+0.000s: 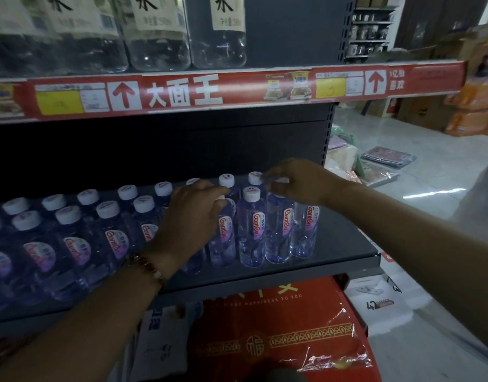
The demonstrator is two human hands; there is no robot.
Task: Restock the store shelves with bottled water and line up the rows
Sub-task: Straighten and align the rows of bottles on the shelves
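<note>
The left hand (194, 213) is sitting on top of a water bottle (223, 238) in the front row, with its fingers curled over the cap, holding it. The right hand (298, 181) is reaching over the two bottles at the right end of the row, and its fingers are bent around the cap of one of them (278, 232). The picture is blurry there, so how tight that hold is cannot be told. A bead bracelet (146, 267) is sitting on the left wrist.

All the small bottles with white caps are standing up in rows on the dark shelf (342, 244). They are filling the left and middle part, and the right end of the shelf is bare. Above, big clear bottles (157, 37) are standing on a higher shelf with a red strip (182, 92) along its edge. Below, a red box (278, 326) is sitting under the shelf.
</note>
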